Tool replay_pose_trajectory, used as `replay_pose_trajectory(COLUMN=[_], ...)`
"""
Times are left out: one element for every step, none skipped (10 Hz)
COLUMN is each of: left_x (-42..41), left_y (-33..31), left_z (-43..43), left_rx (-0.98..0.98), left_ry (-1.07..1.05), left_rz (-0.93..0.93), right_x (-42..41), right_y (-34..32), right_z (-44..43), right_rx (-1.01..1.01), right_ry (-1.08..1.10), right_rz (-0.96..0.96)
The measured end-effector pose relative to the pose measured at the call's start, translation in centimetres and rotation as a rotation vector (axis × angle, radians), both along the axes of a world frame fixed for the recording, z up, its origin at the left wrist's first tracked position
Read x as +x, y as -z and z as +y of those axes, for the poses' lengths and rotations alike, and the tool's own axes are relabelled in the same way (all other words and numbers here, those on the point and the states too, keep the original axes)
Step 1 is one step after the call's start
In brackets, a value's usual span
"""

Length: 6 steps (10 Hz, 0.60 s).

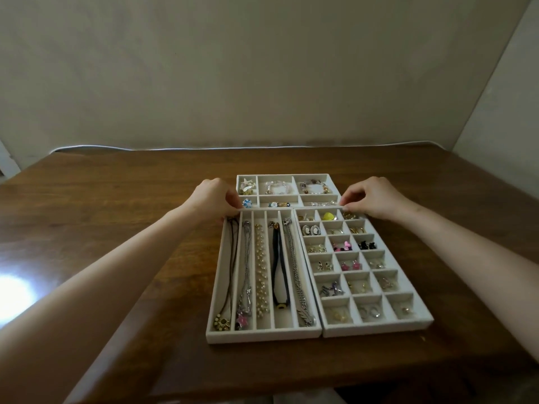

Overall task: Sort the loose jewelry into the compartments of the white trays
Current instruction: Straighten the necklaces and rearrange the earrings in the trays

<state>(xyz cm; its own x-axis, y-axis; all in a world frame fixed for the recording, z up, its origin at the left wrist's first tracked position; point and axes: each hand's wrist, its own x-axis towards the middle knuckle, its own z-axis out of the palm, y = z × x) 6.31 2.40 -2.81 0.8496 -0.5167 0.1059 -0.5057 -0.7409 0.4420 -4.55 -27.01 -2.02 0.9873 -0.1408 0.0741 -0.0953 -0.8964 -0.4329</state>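
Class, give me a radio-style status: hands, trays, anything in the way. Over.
Left hand and right hand pinching the far tray by its near corners. Jewelry sits sorted in all three trays. Wooden table around them, nothing blocking.

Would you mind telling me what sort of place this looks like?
Probably a room in a home: a polished wooden table stands against a plain beige wall, with three white jewelry trays on it, and nothing resembling workshop or shop fittings.

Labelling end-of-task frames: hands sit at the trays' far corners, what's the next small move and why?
Probably nudge the small tray flush against the two long ones. Left hand and right hand pinch its near corners; no loose jewelry shows on the table.
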Motion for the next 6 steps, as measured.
replay_pose_trajectory(left_x=[0.0,-0.2,-0.5,-1.3,-3.8,-9.5], left_y=[0.3,0.5,0.8,1.1,0.0,-2.8], left_z=[0.2,0.5,0.7,1.4,2.6,4.9], left_rx=[0.017,0.001,-0.050,-0.115,-0.259,-0.606], left_ry=[0.004,-0.020,-0.023,-0.037,-0.029,0.068], left_rz=[-0.009,0.012,0.021,0.080,0.081,-0.111], right_x=[-0.2,-0.2,-0.2,-0.9,-2.2,-7.5], right_y=[0.3,0.7,1.0,1.2,0.7,-3.1], right_z=[0.1,0.1,0.2,0.3,1.0,4.3], right_rx=[0.022,0.036,0.037,0.032,0.010,0.176], right_ry=[0.008,0.019,0.037,0.046,0.074,-0.055], right_rz=[-0.033,-0.041,-0.027,-0.034,-0.166,-0.455])
